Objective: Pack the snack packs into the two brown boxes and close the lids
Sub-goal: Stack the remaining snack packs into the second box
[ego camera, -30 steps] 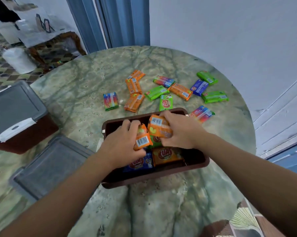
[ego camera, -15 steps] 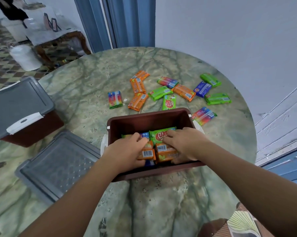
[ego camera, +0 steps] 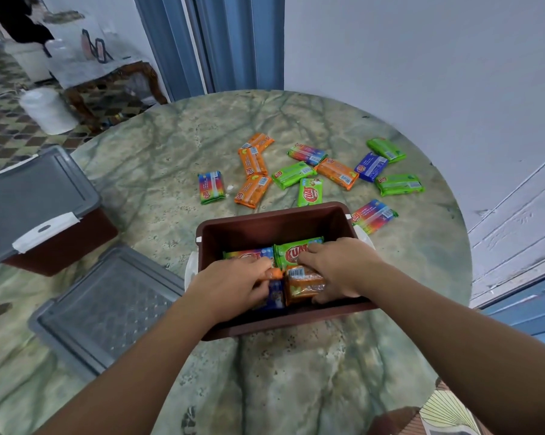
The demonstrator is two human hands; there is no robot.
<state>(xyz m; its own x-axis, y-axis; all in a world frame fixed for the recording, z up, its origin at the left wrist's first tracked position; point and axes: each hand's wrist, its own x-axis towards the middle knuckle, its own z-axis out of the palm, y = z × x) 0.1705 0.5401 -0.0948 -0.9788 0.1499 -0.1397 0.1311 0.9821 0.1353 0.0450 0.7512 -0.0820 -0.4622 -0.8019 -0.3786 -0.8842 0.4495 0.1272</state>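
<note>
While fingers [ego camera: 308, 257] clutch orange packs [ego camera: 304, 281], open brown box [ego camera: 274, 224] (glossy wrappers inside), marbled table [ego camera: 170, 171].

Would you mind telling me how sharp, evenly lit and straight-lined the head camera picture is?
Head view: soft, even light, no glare on the marble table; wide-angle bending curves the blue door frame; pack print reads in the open brown box; the left hand and right hand are slightly motion-soft.
</note>
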